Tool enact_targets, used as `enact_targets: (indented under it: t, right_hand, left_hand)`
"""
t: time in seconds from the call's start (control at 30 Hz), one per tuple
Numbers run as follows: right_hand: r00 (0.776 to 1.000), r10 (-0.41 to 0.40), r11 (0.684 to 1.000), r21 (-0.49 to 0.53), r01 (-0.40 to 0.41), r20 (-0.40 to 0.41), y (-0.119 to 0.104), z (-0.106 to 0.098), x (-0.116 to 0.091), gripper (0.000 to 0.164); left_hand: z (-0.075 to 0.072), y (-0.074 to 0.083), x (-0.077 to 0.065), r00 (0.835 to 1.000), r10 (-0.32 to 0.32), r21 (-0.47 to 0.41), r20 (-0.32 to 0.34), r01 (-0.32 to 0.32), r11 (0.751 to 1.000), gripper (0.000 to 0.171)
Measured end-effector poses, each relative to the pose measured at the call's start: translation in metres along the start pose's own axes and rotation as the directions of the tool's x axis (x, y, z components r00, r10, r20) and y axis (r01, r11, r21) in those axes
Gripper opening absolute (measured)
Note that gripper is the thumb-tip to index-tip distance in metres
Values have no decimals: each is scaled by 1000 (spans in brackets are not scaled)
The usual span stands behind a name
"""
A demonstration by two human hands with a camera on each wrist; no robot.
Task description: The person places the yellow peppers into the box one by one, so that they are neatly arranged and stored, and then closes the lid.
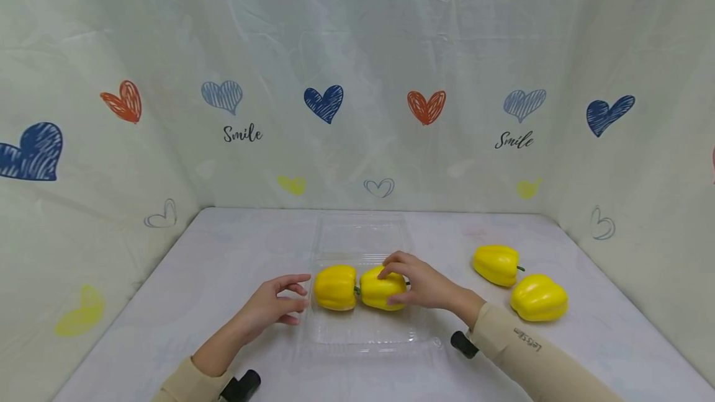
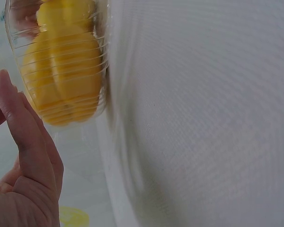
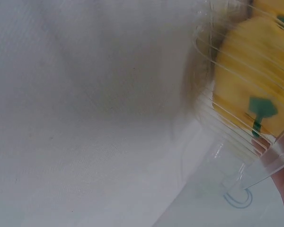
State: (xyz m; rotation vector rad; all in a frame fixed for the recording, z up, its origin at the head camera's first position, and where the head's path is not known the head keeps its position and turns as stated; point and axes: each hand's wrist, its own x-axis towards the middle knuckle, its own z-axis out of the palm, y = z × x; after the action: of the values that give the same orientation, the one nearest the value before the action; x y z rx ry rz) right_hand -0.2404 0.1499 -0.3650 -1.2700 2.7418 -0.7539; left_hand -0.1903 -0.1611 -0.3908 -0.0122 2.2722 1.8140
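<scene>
Two yellow bell peppers lie side by side in a clear plastic clamshell container [image 1: 368, 335], which stands with its lid [image 1: 360, 234] folded back. My right hand [image 1: 420, 281] grips the right bell pepper [image 1: 375, 290] from above, fingers over the far side and thumb on the near side. The left bell pepper [image 1: 335, 288] sits against it, with a green stem between them. My left hand [image 1: 272, 304] is at the container's left edge, fingers loosely extended and holding nothing. In the left wrist view, ribbed container wall covers the left bell pepper [image 2: 61, 75].
To the right on the white table [image 1: 223, 265] lie two more yellow bell peppers, a farther one [image 1: 496, 265] and a nearer one [image 1: 539, 298]. A pale curtain [image 1: 380, 48] printed with hearts encloses the back and sides.
</scene>
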Motion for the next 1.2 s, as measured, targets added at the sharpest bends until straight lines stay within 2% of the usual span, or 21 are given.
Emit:
enact_targets:
  t: [0.23, 0.47, 0.8, 1.2]
  right_hand:
    - [999, 47, 999, 16, -46, -26, 0, -8, -5, 37]
    - [995, -4, 1000, -21, 2, -95, 7, -15, -14, 35]
    - [986, -9, 999, -33, 3, -166, 20, -21, -31, 33]
    - [972, 63, 996, -53, -76, -226, 32, -33, -53, 33]
  left_hand:
    - [0, 0, 0, 1000, -6, 1, -5, 6, 1000, 55]
    - [0, 0, 0, 1000, -11, 8, -14, 11, 1000, 56]
    - [0, 0, 0, 1000, -7, 11, -20, 7, 1000, 55]
    - [1, -3, 2, 1000, -5, 10, -18, 5, 1000, 56]
